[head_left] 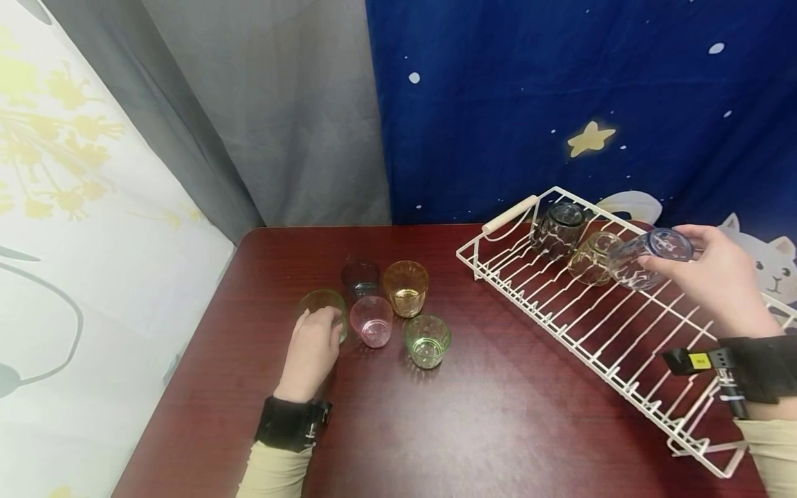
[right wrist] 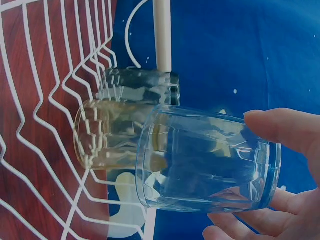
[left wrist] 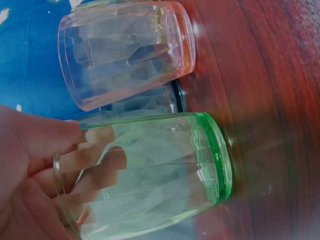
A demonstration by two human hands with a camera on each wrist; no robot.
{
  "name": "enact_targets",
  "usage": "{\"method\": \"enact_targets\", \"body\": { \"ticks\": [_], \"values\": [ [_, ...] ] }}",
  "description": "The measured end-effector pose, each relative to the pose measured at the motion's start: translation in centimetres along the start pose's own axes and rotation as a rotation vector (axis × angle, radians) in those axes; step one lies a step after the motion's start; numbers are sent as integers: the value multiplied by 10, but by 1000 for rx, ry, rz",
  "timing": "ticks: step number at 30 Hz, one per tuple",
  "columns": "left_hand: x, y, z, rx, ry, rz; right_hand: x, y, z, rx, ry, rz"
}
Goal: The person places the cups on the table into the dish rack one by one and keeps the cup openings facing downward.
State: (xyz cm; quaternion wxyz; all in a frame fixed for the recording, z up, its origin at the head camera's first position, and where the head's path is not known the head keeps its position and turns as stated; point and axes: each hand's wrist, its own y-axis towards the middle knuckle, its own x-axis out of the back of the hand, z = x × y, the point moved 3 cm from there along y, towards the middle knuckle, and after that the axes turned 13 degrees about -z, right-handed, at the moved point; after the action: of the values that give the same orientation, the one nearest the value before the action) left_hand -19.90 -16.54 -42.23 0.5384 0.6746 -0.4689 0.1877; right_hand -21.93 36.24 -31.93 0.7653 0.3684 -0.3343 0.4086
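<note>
At the left of the table my left hand point(head_left: 314, 347) grips a pale green glass point(left wrist: 165, 175) by its rim; the glass stands upright. Close beside it are a pink glass point(head_left: 372, 324) and a dark grey glass point(head_left: 360, 278). Over the white wire rack my right hand point(head_left: 725, 273) holds a clear blue glass point(right wrist: 207, 160) near its base, thumb on one side and fingers on the other, with the mouth tilted down toward the wires. A yellowish glass point(right wrist: 115, 135) and a dark glass point(head_left: 558, 230) sit mouth down in the rack next to it.
The wire rack point(head_left: 575, 347) lies diagonally across the table's right side, with a pale handle point(head_left: 510, 215) at its far end. An amber glass point(head_left: 406, 287) and another green glass point(head_left: 427, 342) stand upright mid-table. Curtains point(head_left: 299, 104) hang behind the table.
</note>
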Motion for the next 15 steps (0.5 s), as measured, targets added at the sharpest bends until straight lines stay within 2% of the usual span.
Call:
{"method": "enact_targets", "body": {
  "ticks": [15],
  "values": [
    [-1,0,0,-18,18,-2,-2,8,-21,-40,-66,48]
  ]
}}
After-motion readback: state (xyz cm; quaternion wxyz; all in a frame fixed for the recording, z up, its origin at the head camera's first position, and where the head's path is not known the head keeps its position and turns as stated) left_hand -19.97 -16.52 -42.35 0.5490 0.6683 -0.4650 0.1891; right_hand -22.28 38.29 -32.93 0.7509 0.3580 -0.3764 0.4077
